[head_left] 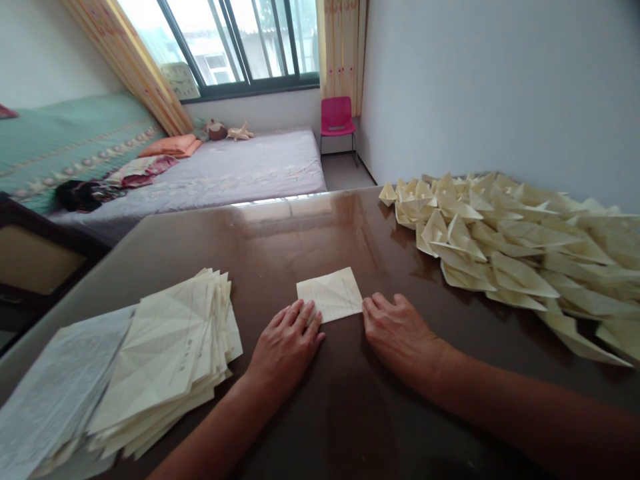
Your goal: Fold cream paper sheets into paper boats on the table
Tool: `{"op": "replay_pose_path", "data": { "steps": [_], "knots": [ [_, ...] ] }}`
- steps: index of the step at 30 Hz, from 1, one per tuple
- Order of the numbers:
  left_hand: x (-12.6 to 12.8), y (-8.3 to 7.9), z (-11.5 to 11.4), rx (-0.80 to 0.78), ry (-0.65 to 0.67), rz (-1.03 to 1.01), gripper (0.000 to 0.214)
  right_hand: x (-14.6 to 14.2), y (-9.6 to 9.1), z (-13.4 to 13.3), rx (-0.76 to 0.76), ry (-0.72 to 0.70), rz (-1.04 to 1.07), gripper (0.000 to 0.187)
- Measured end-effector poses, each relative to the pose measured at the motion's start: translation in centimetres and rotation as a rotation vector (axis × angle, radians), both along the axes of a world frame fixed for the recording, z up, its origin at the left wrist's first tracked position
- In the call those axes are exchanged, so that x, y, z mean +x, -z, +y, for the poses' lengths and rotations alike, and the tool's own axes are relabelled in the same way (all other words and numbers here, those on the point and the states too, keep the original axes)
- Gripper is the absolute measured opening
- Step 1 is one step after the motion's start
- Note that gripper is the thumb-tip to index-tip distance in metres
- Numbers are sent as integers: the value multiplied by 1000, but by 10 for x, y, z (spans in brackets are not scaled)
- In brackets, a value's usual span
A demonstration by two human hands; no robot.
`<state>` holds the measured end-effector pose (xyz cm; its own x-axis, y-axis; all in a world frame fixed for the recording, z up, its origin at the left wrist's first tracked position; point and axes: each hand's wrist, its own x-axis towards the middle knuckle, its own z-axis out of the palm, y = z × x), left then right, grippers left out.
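Observation:
A small folded piece of cream paper with crease lines lies on the brown table in front of me. My left hand rests palm down, its fingers laid flat over the paper's near left corner. At the near right corner, my right hand has its fingers curled together on the paper's edge; the thumb is hidden. To the left lies a stack of creased cream paper sheets, overlapping a pile of greyish printed sheets. Many folded paper boats are heaped at the right.
The glossy brown table reaches toward a bed below the window. A pink chair stands by the far wall. A dark wooden chair back is close to the table's left edge.

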<state>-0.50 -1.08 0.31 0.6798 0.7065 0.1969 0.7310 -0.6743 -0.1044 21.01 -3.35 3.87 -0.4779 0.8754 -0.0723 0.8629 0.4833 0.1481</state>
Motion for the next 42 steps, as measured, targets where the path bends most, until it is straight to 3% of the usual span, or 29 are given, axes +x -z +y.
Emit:
{"op": "replay_pose_path", "data": {
  "steps": [6, 12, 18, 27, 33, 38, 42],
  "knots": [
    [-7, 8, 8, 164, 55, -72, 21, 3, 3, 13, 39, 33, 96, 14],
    [-10, 7, 12, 232, 116, -78, 21, 7, 5, 24, 88, -33, 154, 19],
    [-12, 7, 15, 219, 76, -147, 18, 14, 14, 34, 120, -86, 219, 16],
    [-12, 0, 9, 139, 100, -108, 25, 9, 15, 30, 124, -295, 339, 14],
    [-19, 2, 15, 119, 101, -209, 27, 22, 21, 41, 133, -274, 492, 17],
    [-17, 5, 17, 132, 3, -239, 30, 20, 14, 34, 213, -318, 405, 22],
    [-12, 5, 11, 50, 102, -258, 31, 11, 8, 24, 187, -338, 330, 20]
  ]
}}
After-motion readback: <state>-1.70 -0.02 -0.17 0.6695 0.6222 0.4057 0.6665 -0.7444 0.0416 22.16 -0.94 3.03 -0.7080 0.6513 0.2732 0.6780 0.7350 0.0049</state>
